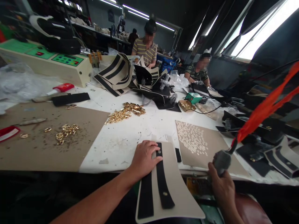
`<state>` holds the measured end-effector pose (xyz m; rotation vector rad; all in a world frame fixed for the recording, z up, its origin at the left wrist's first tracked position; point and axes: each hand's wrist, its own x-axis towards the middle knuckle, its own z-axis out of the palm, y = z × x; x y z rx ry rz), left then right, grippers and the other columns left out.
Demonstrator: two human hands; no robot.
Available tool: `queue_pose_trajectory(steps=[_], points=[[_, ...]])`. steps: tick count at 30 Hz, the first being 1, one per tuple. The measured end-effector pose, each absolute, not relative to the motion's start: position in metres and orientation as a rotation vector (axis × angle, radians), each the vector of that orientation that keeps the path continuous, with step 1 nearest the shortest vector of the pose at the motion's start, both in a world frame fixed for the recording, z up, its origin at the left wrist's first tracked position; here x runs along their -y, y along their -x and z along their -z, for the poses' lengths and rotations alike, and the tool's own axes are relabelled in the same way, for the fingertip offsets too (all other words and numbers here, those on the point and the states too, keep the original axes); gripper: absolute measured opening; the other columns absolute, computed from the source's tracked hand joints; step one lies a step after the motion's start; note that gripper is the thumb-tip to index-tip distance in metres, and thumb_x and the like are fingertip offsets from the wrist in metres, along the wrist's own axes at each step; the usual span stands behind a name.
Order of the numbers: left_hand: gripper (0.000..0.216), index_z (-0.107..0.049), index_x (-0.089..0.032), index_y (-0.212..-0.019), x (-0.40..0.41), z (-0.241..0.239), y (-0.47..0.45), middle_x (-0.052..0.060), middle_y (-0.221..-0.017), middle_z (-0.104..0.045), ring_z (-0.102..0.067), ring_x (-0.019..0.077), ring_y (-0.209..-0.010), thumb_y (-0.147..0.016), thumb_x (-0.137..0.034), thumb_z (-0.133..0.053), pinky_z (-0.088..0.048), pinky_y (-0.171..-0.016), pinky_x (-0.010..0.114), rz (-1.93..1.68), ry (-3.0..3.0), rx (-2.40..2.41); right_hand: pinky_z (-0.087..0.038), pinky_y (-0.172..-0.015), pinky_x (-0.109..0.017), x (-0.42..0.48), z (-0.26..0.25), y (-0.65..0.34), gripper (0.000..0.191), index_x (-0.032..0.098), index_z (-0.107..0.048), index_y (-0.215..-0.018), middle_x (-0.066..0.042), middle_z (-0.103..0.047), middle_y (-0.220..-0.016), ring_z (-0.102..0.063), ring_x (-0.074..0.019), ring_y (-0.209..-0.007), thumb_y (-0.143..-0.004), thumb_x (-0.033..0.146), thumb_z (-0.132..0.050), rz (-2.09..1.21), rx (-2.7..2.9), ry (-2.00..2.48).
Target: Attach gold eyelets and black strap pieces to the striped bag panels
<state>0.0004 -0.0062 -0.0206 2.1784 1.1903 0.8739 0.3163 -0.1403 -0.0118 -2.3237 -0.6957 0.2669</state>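
My left hand (144,157) is closed on the upper part of a beige panel (174,186), its fingers and thumb on either side of a small round metal fastener on a black strip (161,174). A second round fastener shows near that strip's lower end. Another black strip (146,194) runs along the panel's left side. The panel's lower part hangs past the table's front edge. On the right, my right hand (221,183) grips a grey, blocky handle (221,160) with orange ribbon (263,110) tied at its dark stem. What the handle belongs to is unclear.
Gold-coloured hardware (126,112) lies piled on the white table (116,146). Small rings (192,138) cover a brown board at right; gold buckles (66,132) lie on brown board at left. Stacked panels (116,73) stand behind. Two people (146,49) work across the table.
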Motion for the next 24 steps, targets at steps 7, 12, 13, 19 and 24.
queue_pose_trajectory(steps=[7, 12, 13, 19, 24], points=[[0.036, -0.077, -0.026, -0.105, 0.008, 0.021, -0.001, 0.001, -0.123, -0.073, -0.061, 0.0285, -0.120, -0.072, -0.027, -0.092, -0.045, -0.101, 0.048, -0.879, -2.161, -1.190, -0.054, -0.081, -0.036, 0.072, -0.054, -0.226, 0.038, 0.022, -0.067, -0.101, 0.000, -0.066, -0.085, -0.065, -0.0188, -0.080, -0.077, 0.044, -0.085, -0.728, 0.898, 1.211], [0.039, -0.076, -0.027, -0.105, 0.009, 0.022, 0.000, 0.001, -0.124, -0.072, -0.059, 0.0281, -0.121, -0.071, -0.029, -0.094, -0.044, -0.102, 0.047, -0.898, -2.137, -1.178, -0.041, -0.050, -0.025, 0.020, -0.063, -0.162, 0.029, 0.021, -0.057, -0.079, 0.006, -0.049, -0.062, -0.046, -0.0094, -0.050, -0.087, 0.036, -0.080, -0.936, 1.018, 0.961], [0.040, -0.076, -0.027, -0.106, 0.009, 0.021, 0.000, 0.001, -0.124, -0.072, -0.059, 0.0282, -0.121, -0.071, -0.030, -0.094, -0.043, -0.102, 0.047, -0.895, -2.135, -1.172, -0.040, -0.049, -0.025, 0.016, -0.059, -0.156, 0.032, 0.021, -0.055, -0.076, 0.006, -0.048, -0.061, -0.046, -0.0096, -0.050, -0.087, 0.037, -0.080, -0.939, 1.049, 0.971], [0.036, -0.074, -0.027, -0.107, 0.009, 0.017, 0.002, 0.001, -0.125, -0.070, -0.057, 0.0281, -0.124, -0.075, -0.032, -0.091, -0.042, -0.103, 0.048, -0.841, -2.127, -1.147, -0.043, -0.050, -0.027, 0.006, -0.032, -0.151, 0.034, 0.022, -0.052, -0.072, 0.005, -0.050, -0.060, -0.048, -0.0108, -0.051, -0.088, 0.037, -0.077, -0.914, 1.132, 1.041], [0.038, -0.073, -0.027, -0.109, 0.008, 0.017, 0.002, 0.000, -0.126, -0.069, -0.057, 0.0271, -0.124, -0.076, -0.031, -0.090, -0.042, -0.104, 0.048, -0.832, -2.128, -1.145, -0.045, -0.054, -0.028, 0.005, -0.028, -0.155, 0.031, 0.023, -0.053, -0.075, 0.005, -0.052, -0.063, -0.050, -0.0118, -0.054, -0.092, 0.039, -0.072, -0.878, 1.238, 1.068]])
